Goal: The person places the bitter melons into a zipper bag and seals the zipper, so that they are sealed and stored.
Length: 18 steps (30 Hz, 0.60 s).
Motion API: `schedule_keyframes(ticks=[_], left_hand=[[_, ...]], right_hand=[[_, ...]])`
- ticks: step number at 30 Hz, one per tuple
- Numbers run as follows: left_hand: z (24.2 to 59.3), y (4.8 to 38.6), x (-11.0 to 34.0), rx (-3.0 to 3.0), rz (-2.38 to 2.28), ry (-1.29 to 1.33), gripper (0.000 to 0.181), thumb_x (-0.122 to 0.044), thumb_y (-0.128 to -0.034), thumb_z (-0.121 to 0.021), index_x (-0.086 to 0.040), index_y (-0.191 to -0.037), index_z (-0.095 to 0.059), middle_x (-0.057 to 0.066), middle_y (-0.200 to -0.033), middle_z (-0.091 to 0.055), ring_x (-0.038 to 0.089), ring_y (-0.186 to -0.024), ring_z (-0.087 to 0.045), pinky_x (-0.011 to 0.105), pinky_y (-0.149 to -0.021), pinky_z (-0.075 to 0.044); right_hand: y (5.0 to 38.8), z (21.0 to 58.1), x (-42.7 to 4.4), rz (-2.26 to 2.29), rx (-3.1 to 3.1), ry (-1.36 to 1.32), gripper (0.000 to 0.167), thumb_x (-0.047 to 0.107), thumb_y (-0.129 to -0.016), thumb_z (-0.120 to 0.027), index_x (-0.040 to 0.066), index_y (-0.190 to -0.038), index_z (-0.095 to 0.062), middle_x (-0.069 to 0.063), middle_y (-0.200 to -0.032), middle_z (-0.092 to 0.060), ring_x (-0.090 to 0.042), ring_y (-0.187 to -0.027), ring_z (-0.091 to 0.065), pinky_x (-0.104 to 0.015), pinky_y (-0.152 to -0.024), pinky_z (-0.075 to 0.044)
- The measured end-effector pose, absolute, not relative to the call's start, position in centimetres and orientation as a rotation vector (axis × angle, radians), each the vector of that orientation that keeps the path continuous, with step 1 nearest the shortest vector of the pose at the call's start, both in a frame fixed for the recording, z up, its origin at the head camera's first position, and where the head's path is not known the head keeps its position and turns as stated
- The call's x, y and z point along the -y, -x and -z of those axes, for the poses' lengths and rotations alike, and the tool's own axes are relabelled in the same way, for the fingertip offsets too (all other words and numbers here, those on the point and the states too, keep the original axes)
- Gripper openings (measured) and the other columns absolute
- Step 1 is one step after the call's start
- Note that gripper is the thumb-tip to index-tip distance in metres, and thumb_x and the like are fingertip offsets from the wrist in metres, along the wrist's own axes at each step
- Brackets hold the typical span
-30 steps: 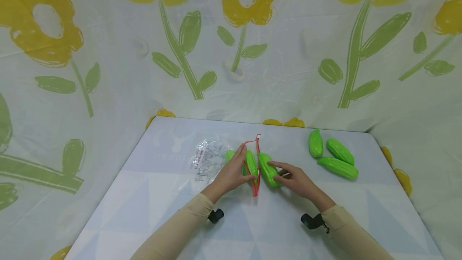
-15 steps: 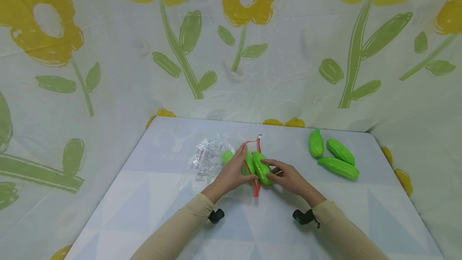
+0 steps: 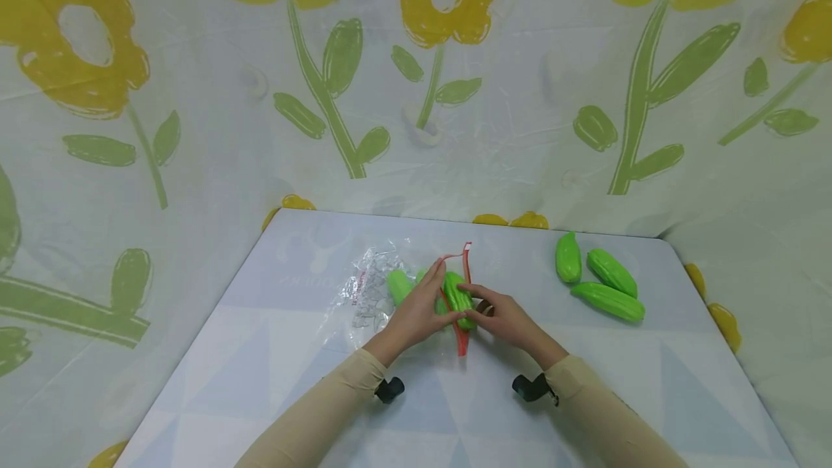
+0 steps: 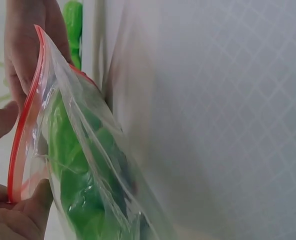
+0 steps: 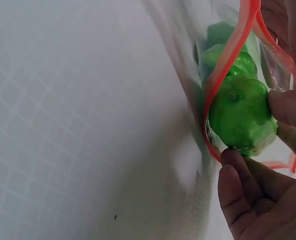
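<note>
The right hand (image 3: 503, 318) pinches a green cucumber (image 3: 458, 293) between thumb and fingers at the red-rimmed mouth of a clear zip bag (image 3: 373, 313), whose rim the left hand (image 3: 419, 309) holds apart. More green cucumbers (image 3: 399, 286) show inside the bag, which lies toward the back edge of the worktop (image 3: 273, 410), while three loose cucumbers (image 3: 609, 302) lie near its back right corner.

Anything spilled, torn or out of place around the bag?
Nothing stands out: the zip bag shows no visible tear, the right hand holds a green gourd in the bag's mouth, and three loose gourds lie on the table.
</note>
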<state>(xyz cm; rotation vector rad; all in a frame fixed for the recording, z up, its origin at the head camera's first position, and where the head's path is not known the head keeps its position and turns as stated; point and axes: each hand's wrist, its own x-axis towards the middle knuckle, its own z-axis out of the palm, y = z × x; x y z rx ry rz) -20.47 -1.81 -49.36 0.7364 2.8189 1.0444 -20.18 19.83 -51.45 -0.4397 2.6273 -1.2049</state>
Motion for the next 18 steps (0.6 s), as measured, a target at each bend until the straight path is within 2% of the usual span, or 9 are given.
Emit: schedule_keyframes(ticks=[9,18], left_hand=[[49.4,20.7,2.0,-2.807,-1.035,-0.747,0.097,-0.038,-0.0895,-0.079,-0.004,-0.161,-0.023,0.010,-0.169,-0.021,0.026,-0.152,-0.027,0.041,-0.119,-0.034],[49.2,21.2,3.0,-2.720,-1.031,-0.831,0.102,-0.034,-0.0874,-0.082,-0.001,-0.161,-0.021,0.013,-0.169,-0.018,0.029,-0.152,-0.025,0.044,-0.120,-0.031]], right_hand=[[20.2,51.6,-19.5,1.201,-2.640,0.411,0.054,0.021,-0.098,-0.070,0.022,-0.149,-0.054,-0.005,-0.119,-0.067,-0.015,-0.088,-0.063,-0.029,-0.069,-0.056],[20.5,51.7,-19.1,1.186,-2.692,0.417,0.056,0.021,-0.097,-0.072,0.019,-0.150,-0.053,-0.009,-0.143,-0.055,-0.016,-0.093,-0.063,-0.032,-0.079,-0.058]])
